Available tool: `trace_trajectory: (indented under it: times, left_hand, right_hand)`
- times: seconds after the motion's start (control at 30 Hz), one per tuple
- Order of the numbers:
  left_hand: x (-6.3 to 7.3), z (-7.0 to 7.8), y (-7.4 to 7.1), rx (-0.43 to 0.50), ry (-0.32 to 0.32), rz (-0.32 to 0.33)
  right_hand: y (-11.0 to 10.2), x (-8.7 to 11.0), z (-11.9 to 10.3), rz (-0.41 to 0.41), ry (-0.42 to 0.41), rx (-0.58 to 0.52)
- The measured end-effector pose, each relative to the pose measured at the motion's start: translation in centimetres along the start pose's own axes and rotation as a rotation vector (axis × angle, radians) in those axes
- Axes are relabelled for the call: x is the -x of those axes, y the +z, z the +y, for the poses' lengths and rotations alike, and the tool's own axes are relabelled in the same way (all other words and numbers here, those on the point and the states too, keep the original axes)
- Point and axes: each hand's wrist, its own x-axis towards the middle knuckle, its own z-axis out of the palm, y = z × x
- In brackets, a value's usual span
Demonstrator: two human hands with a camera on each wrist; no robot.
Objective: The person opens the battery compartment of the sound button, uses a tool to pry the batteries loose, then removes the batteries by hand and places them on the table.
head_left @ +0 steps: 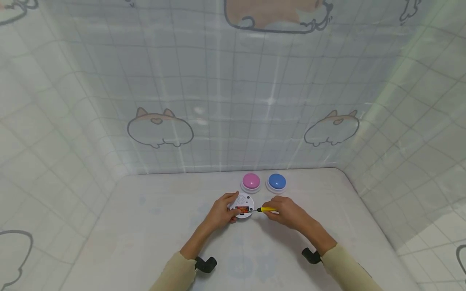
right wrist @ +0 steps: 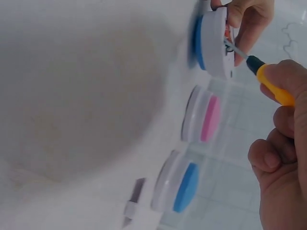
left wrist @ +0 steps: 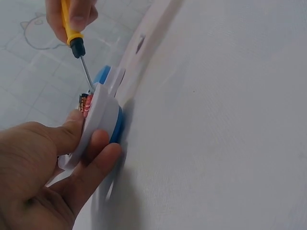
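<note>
My left hand (head_left: 220, 211) grips a round white push-button device (head_left: 244, 200) by its edge, underside up. Its blue dome (left wrist: 117, 125) faces down toward the table. In the open compartment lie orange-and-black batteries (head_left: 242, 209), with my left thumb right at them. My right hand (head_left: 287, 211) pinches a screwdriver (head_left: 267, 209) by its yellow handle with a black collar. The thin metal shaft reaches to the end of the batteries, its tip at the compartment edge in both wrist views.
Behind the hands stand a pink-domed button (head_left: 251, 181) and a blue-domed button (head_left: 277, 182), both upright. A small grey-and-white piece (right wrist: 130, 208) lies near the blue one. Tile-patterned sheeting (head_left: 218, 89) rises behind the white table (head_left: 145, 226).
</note>
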Motion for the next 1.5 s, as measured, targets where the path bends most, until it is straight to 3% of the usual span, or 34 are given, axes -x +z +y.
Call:
trace_trajectory:
  times: [0.2, 0.27, 0.47, 0.67, 1.07, 1.2, 1.37, 1.5]
  left_hand:
    - [0.0, 0.3, 0.1, 0.024, -0.020, -0.005]
    - [0.1, 0.6, 0.4, 0.034, -0.017, -0.020]
    - [0.2, 1.4, 1.2, -0.050, 0.036, -0.036]
    - [0.1, 1.3, 1.0, -0.045, -0.009, -0.023]
    - [0.1, 0.8, 0.5, -0.051, -0.021, -0.016]
    - [0.0, 0.5, 0.2, -0.053, -0.017, -0.015]
    - [0.1, 0.4, -0.2, -0.119, 0.012, -0.006]
    - [0.2, 0.4, -0.3, -0.088, 0.013, -0.019]
  right_hand:
    - [0.5, 0.0, 0.5, 0.012, 0.102, -0.109]
    - [0.8, 0.1, 0.6, 0.000, 0.098, -0.126]
    - [1.2, 0.5, 0.6, -0.025, 0.056, -0.102]
    - [1.1, 0.5, 0.4, -0.033, 0.100, -0.101]
    - [1.0, 0.7, 0.5, 0.001, 0.100, -0.105]
    - [0.6, 1.0, 0.7, 0.015, 0.136, -0.112]
    - [0.3, 1.3, 0.8, 0.020, 0.193, -0.111]
    - [0.3, 1.7, 1.0, 0.029, 0.238, -0.110]
